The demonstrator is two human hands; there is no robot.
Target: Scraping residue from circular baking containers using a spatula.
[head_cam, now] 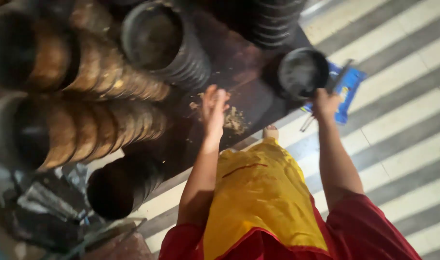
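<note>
Nearest the camera hangs a yellow cloth apron (263, 202) over red sleeves (364, 231); all positions below are given relative to the dark brown desk (258, 94).

Left hand (214, 108): raised over the near edge of the desk, fingers spread open and blurred, gripping nothing. Pale crumbly scraps (234, 120) lie on the desk just beside it.

Right hand (325, 102): closed on the lower rim of a round black metal bowl (303, 72), held tilted at the right corner of the desk, its hollow facing the camera.

Blue flat packet (346, 89): on the floor just off the right corner of the desk, partly behind the bowl.

Desk load: long stacks of nested brown bowls (109, 77) lie on their sides across the left part; stacks of nested black bowls (176, 53) occupy the far middle.

Floor (403, 115): grey and cream stripes, running right of the desk and under the person.
</note>
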